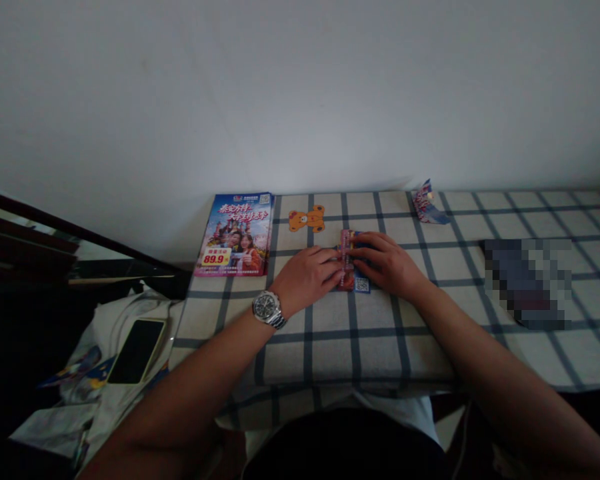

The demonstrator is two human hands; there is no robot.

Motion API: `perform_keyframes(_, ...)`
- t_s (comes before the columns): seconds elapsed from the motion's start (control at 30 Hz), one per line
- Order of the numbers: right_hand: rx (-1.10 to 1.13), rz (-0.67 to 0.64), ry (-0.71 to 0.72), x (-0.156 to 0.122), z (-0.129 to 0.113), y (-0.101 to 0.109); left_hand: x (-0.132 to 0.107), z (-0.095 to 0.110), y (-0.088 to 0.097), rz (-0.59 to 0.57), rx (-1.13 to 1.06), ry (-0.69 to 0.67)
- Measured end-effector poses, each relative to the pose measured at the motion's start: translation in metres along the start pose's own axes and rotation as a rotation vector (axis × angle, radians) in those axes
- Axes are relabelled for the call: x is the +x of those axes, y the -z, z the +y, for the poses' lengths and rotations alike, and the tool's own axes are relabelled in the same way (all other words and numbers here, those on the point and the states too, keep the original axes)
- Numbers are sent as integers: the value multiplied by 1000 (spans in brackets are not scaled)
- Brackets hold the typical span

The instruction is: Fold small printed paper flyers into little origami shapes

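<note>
A small folded printed flyer [349, 261] lies on the checked tablecloth [360, 333], pink and blue with a QR code at its near corner. My left hand [307, 275], with a metal wristwatch [269, 309], rests at its left edge, fingers curled and pressing on the paper. My right hand [387, 263] lies over its right side, fingers bent down onto it. Both hands hold the flyer flat against the table.
A colourful flyer [235, 235] lies flat at the table's far left, an orange bear cut-out [307, 219] beside it. A folded paper piece [427, 202] stands near the wall. A blurred dark patch [527, 281] sits right. A phone [136, 351] rests on cloth left of the table.
</note>
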State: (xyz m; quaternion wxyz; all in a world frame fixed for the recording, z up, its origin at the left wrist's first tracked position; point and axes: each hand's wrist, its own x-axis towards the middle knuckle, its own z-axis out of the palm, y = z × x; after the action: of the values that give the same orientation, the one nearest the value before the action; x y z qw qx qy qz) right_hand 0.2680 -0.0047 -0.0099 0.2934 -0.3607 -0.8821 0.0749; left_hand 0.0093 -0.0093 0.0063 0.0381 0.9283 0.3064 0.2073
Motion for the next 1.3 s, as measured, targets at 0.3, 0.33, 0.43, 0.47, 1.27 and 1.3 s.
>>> perform_keyframes(0.3, 27, -11, -18, -2, -1, -1, 0, -2, -1, 13, -14, -8)
perform_keyframes(0.33, 24, -13, -20, -2, -1, -1, 0, -3, -1, 7, -6, -8)
perform_keyframes(0.43, 26, -17, -32, -2, -1, -2, 0, -4, -2, -3, 12, -6)
perform_keyframes(0.47, 27, -20, -36, -2, -1, -2, 0, -4, -3, 0, 9, -8)
perform_keyframes(1.27, 43, -31, -22, -3, -1, 0, -1, -5, -3, 9, -57, -2)
perform_keyframes(1.3, 38, -31, -13, -2, -1, 0, -2, -6, -3, 8, -68, 1)
